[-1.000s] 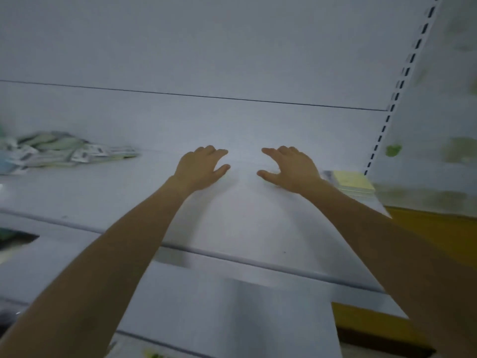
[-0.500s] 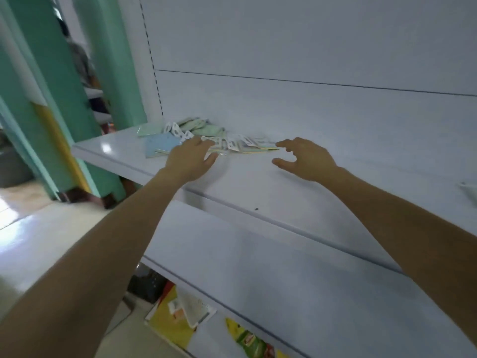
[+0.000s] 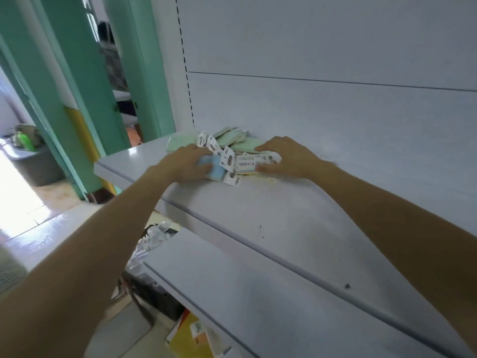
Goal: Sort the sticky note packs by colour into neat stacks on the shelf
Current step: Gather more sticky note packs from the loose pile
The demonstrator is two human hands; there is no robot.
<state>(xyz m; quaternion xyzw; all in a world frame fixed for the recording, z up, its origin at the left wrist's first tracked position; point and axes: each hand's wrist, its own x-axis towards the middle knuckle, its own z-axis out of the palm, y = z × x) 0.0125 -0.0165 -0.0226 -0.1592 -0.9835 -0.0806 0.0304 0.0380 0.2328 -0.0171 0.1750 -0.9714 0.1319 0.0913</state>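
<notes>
A loose heap of pastel green, blue and yellow sticky note packs point(image 3: 232, 144) lies flat at the white metal shelf's point(image 3: 258, 202) left end, stretched along the grey back panel point(image 3: 335, 112), white header cards point(image 3: 228, 161) pointing every way. The left hand point(image 3: 187, 165) grips a pale blue pack point(image 3: 218, 171); the right hand point(image 3: 289, 157) lies curved over the heap, hold unclear.

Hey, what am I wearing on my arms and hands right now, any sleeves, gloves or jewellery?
Nothing that shows. The left hand and right hand have no gloves, and no ring, watch or bracelet can be seen. The arms behind them are bare to the frame edge, with no sleeves in view.
</notes>
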